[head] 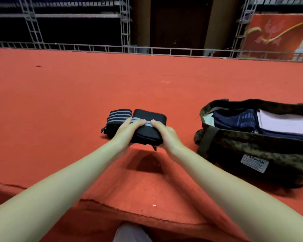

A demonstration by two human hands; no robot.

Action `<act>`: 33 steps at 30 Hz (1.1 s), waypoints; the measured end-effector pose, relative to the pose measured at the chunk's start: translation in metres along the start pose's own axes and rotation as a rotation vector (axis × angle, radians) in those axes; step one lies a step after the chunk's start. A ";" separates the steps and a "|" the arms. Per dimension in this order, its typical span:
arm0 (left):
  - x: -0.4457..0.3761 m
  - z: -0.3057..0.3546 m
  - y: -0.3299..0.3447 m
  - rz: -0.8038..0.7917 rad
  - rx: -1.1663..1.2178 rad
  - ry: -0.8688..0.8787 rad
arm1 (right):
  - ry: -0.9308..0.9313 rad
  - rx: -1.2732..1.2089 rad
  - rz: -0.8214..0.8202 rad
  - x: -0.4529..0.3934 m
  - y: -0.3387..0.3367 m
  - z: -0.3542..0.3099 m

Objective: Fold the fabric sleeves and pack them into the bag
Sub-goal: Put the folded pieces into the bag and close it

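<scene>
Holding: folded black sleeve (148, 127) is gripped between left hand (128, 131) and right hand (166, 135), fingers curled over it.
Bag (251, 147): lies open, right of both hands.

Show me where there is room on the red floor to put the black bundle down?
Bare red carpet lies wide open left of and behind the striped folded sleeve. A narrower bare strip runs between the black bundle, held by the left hand and right hand, and the camouflage bag. The bag is already fairly full.
</scene>
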State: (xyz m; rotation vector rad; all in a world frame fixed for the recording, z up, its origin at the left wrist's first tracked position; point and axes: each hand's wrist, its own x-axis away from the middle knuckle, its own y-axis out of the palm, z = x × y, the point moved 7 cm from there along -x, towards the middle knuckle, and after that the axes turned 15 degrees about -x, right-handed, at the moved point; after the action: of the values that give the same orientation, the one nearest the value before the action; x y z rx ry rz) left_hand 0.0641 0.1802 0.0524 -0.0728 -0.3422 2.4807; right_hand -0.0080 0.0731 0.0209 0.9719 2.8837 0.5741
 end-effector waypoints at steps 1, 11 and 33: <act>-0.001 0.013 0.011 0.022 -0.043 0.072 | -0.087 0.009 0.041 0.008 -0.013 -0.024; -0.034 0.132 0.177 0.039 -0.307 0.464 | -0.522 0.271 0.494 0.049 -0.191 -0.198; -0.097 0.116 0.199 0.161 -0.387 0.387 | -1.018 1.467 0.188 0.006 -0.187 -0.169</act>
State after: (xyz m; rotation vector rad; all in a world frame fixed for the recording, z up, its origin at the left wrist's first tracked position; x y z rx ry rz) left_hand 0.0111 -0.0572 0.1092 -0.7534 -0.6611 2.4489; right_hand -0.1468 -0.1169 0.1119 1.0238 1.8421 -1.7135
